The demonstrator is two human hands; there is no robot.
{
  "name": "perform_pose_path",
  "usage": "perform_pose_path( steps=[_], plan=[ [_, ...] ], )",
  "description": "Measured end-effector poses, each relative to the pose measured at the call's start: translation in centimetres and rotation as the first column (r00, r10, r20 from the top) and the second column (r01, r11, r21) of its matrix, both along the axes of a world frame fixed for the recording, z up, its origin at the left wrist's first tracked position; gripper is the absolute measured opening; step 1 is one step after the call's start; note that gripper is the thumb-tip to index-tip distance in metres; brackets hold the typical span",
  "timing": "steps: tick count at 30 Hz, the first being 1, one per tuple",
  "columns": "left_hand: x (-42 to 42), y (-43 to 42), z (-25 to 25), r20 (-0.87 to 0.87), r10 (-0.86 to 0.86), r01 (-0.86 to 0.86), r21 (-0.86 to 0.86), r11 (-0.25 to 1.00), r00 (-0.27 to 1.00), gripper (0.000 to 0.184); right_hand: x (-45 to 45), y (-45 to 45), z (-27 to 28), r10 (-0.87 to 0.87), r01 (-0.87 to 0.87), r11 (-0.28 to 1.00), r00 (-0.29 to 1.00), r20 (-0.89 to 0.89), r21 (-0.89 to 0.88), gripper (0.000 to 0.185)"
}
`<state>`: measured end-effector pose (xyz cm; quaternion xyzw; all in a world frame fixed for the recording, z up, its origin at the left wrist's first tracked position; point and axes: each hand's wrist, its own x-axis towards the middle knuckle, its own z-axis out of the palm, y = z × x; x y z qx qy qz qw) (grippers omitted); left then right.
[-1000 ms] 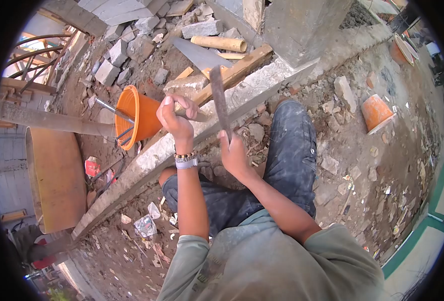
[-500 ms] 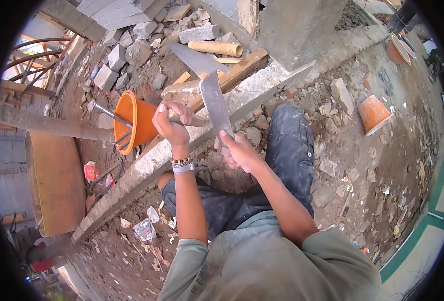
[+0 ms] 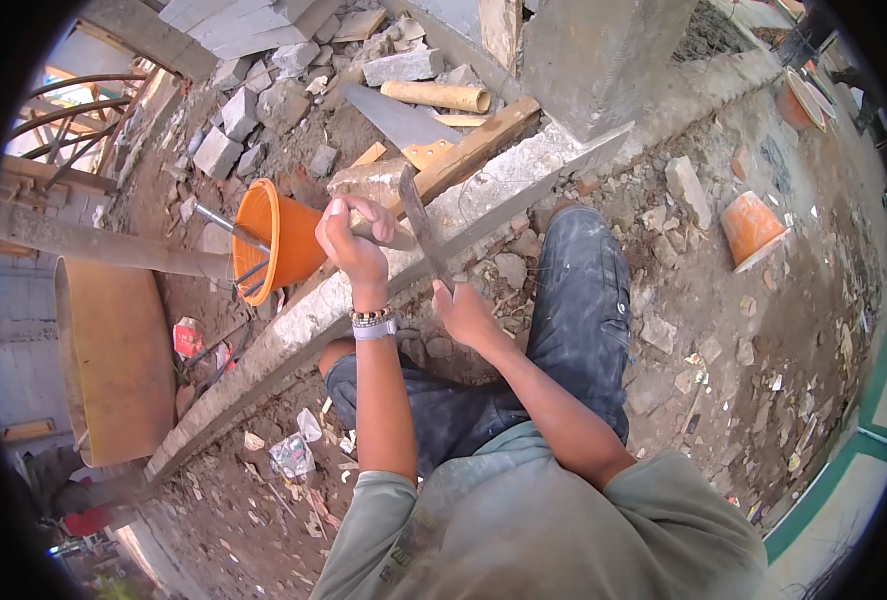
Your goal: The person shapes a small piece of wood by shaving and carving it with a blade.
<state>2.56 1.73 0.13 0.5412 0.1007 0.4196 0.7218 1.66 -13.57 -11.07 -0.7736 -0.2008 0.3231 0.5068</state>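
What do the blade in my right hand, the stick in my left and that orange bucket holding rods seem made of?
Blade: probably steel, dull and stained, from its thin shape and dark grey face.
Stick: likely bare wood, from its brownish colour and tapered end.
Orange bucket: likely plastic, smooth, with even colour and moulded rim.

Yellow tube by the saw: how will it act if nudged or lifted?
The tube would probably roll if nudged, being round, though the grey block beside it may stop it. The visible end looks hollow, so likely light for its size. It lies straight with no sag, so I'd expect it stiff.
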Motion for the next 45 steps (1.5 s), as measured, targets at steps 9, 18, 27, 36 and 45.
perform_pose_path(
  steps=[9, 18, 27, 36, 45],
  plan=[
    [-0.5, 0.2, -0.4, 0.031, 0.026, -0.026, 0.018, 0.999, 0.999, 0.038, 2.5, -1.3, 7.7, -0.06, 0.225, 0.903, 0.909, -0.413, 0.365, 0.053],
    [-0.1, 0.4, -0.3, 0.017, 0.017, -0.017, -0.022, 1.0, 1.0, 0.039, -0.3, 0.3, 3.5, -0.143, 0.126, 0.98, 0.984, 0.109, 0.154, 0.04],
    [-0.1, 0.1, 0.3, -0.052, 0.007, -0.007, 0.008, 1.0, 0.999, 0.038, 3.0, -1.7, 3.0, 0.239, 0.031, 0.955, 0.512, -0.825, 0.296, 0.049],
    [-0.8, 0.2, -0.1, -0.048, 0.011, -0.01, 0.032, 0.999, 0.999, 0.037, 3.7, -0.5, 9.5, -0.373, 0.325, 0.72, 0.926, -0.053, 0.613, 0.049],
    [-0.6, 0.5, -0.5, 0.028, 0.019, -0.018, -0.007, 1.0, 0.999, 0.038, -0.6, 0.0, 0.7, 0.032, -0.024, 0.998, 0.989, -0.147, 0.055, 0.05]
  ],
)
